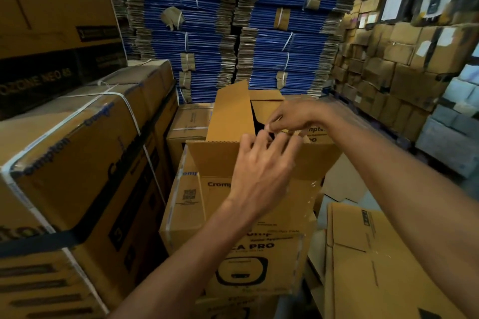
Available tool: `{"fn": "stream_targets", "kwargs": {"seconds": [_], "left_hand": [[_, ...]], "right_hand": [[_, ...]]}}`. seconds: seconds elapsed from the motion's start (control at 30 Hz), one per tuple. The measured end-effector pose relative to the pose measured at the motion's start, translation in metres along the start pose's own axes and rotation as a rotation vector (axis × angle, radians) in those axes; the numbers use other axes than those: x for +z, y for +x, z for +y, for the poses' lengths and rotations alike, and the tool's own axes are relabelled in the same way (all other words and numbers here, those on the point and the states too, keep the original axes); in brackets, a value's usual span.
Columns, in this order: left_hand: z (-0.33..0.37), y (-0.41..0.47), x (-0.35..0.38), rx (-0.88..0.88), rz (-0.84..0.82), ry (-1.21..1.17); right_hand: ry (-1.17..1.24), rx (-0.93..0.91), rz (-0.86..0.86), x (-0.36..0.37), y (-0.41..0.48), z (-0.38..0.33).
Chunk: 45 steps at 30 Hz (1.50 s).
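1. Carton (280, 248), printed brown cardboard, stands directly under both hands with its top open. Its near flap (212, 160) rises toward the person and its tall side flap (230, 111) stands upright just left of the hands.
2. Left hand (261, 166) reaches up over the near flap, fingers loosely extended and spread, their tips at the flap's upper edge.
3. Right hand (293, 114) comes in from the right above the opening, fingers curled with the tips drawn together. Motion blur hides whether they pinch anything.
4. The two hands meet fingertip to fingertip over the dark opening.
5. Strapped boxes (77, 150) are stacked left of the left arm.
6. Blue-edged bundles of flattened cartons (202, 21) are piled beyond the hands.
7. A flattened carton (375, 254) lies under the right forearm.
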State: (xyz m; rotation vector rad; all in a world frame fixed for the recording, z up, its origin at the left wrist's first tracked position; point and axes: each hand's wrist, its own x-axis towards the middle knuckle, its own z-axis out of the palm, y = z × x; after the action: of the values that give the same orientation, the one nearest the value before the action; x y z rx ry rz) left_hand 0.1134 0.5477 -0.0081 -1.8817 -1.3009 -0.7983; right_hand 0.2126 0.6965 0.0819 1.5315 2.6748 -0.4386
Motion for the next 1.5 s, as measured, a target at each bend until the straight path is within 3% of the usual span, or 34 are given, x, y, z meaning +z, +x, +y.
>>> {"fn": "stream_targets", "kwargs": {"seconds": [0.1,0.2,0.33,0.43,0.53,0.67,0.83,1.2,1.43,1.5], "left_hand": [[-0.005,-0.003,-0.018,0.0,-0.078,-0.012],[-0.008,-0.013,-0.037,0.01,-0.261,-0.072],[-0.006,-0.028,-0.056,-0.052,-0.568,-0.164],[-0.003,-0.037,-0.062,-0.146,-0.676,-0.462],[-0.01,-0.047,-0.048,-0.27,-0.615,-0.69],[-0.029,-0.055,-0.008,-0.352,-0.599,-0.499],[-0.042,-0.053,0.013,-0.322,-0.546,-0.54],[-0.049,-0.058,0.004,-0.248,-0.43,-0.431],[-0.085,-0.035,-0.02,-0.526,-0.188,-0.266],[-0.092,-0.029,-0.032,-0.676,-0.091,-0.279]], "right_hand": [[-0.066,-0.06,-0.196,0.011,-0.006,-0.012],[-0.101,-0.14,-0.304,0.021,-0.022,-0.019],[-0.155,-0.188,-0.301,0.042,-0.046,-0.004],[-0.056,-0.181,-0.215,0.07,-0.053,0.014],[0.059,-0.121,-0.092,0.095,-0.054,0.02],[0.095,-0.102,0.011,0.122,-0.059,0.019],[0.079,-0.112,0.131,0.135,-0.065,0.026],[0.079,-0.14,0.171,0.139,-0.067,0.029],[0.122,-0.14,0.177,0.138,-0.064,0.031],[0.118,-0.144,0.165,0.138,-0.064,0.029]]}}
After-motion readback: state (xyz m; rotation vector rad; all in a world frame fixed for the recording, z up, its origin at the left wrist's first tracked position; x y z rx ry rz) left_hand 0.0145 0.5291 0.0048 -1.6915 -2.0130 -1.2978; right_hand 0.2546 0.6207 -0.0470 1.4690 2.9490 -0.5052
